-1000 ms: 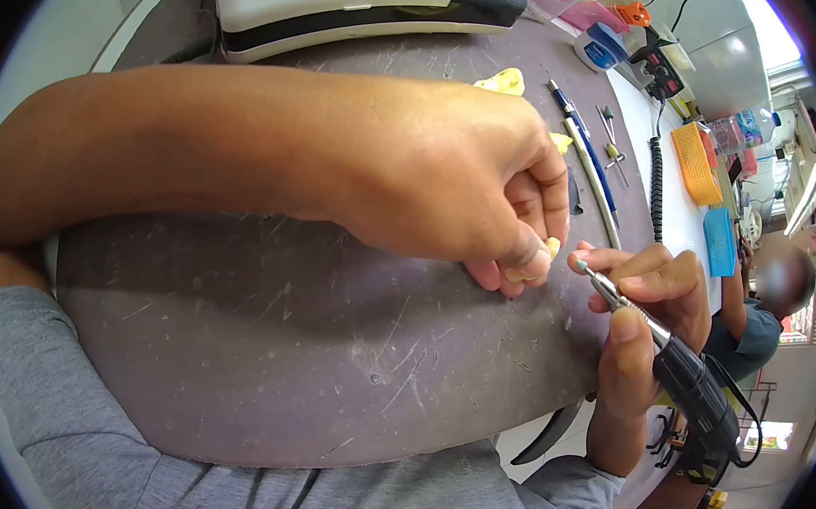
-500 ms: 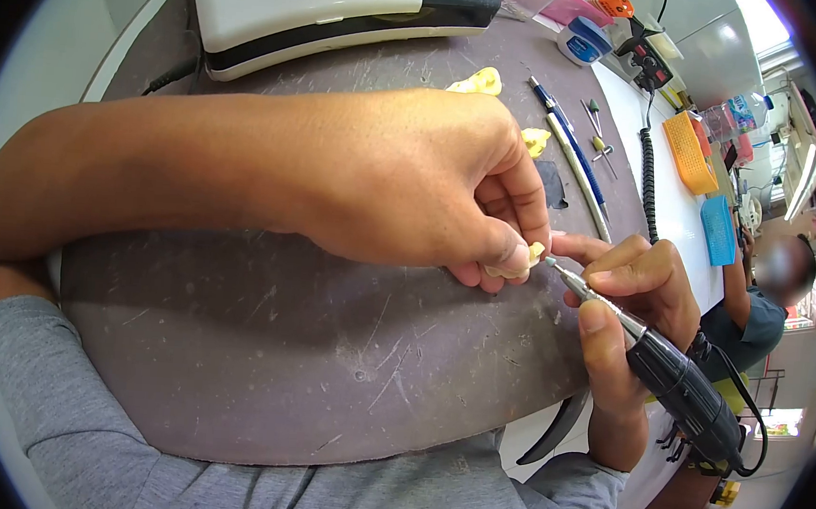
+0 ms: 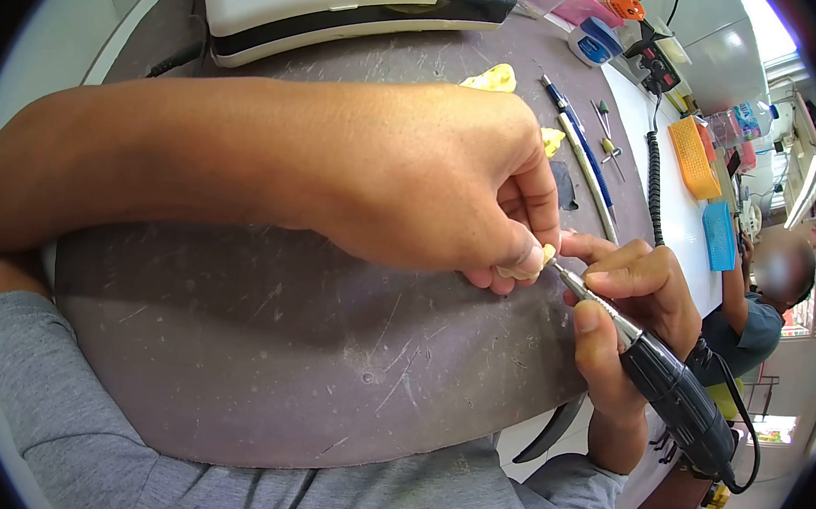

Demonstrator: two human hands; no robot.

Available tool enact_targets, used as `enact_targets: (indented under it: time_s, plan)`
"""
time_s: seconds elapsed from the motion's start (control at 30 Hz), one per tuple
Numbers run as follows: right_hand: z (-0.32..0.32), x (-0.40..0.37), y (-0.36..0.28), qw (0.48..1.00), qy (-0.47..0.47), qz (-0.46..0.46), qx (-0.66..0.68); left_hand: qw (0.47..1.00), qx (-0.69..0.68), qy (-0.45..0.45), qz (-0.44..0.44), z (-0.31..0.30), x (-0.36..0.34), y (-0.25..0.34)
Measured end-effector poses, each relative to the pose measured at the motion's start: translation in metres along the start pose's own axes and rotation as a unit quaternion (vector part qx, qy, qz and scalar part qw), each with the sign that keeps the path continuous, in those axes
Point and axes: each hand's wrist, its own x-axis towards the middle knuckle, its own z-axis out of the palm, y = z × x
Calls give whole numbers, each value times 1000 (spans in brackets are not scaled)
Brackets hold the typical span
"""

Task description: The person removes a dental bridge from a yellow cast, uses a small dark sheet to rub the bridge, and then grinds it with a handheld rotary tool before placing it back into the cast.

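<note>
In the head view, the left fingers are closed on a small, lumpy yellow piece. The right fingers curl around a black rotary tool with smooth metal nose; its long axis slants, the nose pointing towards the left fingers. Beneath lies a scratched tabletop.

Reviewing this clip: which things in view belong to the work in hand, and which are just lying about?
In use:
- small yellowish piece, in the left hand
- rotary handpiece, in the right hand, tip at the piece

Apparently just lying about:
- other yellow pieces
- pen-like tools
- lidded jar
- orange basket
- blue basket
</note>
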Motion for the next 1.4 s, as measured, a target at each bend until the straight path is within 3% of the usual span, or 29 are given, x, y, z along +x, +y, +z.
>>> enact_targets:
  time_s: [0.23,0.3,0.5,0.93,1.4]
  plan:
    - [1,-1,-3,1000,5,11,2,1000,-7,2,-10,0,0,1]
    - [2,-1,-8,997,25,53,40,1000,3,0,-1,0,0,2]
    - [0,0,-2,1000,-1,12,4,1000,-3,5,-2,0,1,1]
    - [2,-1,-6,998,21,50,27,1000,1,-3,1,-1,2,0]
    - [-2,-2,-1,1000,-6,17,5,1000,6,-8,10,-1,3,-5]
